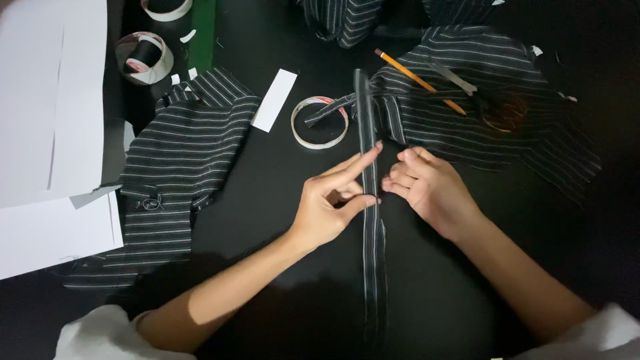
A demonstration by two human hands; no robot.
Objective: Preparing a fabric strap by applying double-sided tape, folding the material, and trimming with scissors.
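Left hand (327, 207) rests on the black bench (267, 200) with its first finger stretched out flat along a long thin strip of striped cloth (369, 220). Its thumb touches the strip lower down, so it presses the strip but does not grip it. Right hand (427, 187) sits just beside the strip on the other side, fingers curled in loosely, fingertips at the edge of the strip, holding nothing.

The strip lies straight down the middle of the bench, from near a tape ring (320, 123) at the top toward the person at the bottom. It looks soft, thin and very light. It would bend and twist easily, and it could slide on the smooth bench. Pressing it flat with the fingertips, or pinching an edge, looks like the best way to hold it.

More striped cloth (173, 173) lies to the left, and a bigger piece (493, 127) to the right with a pencil (420, 81) on it. White paper (47, 100) is cut off at the left edge. Dark cloth on dark bench makes the strip's lower end hard to see. Something brownish on the bigger piece is too dim to tell.
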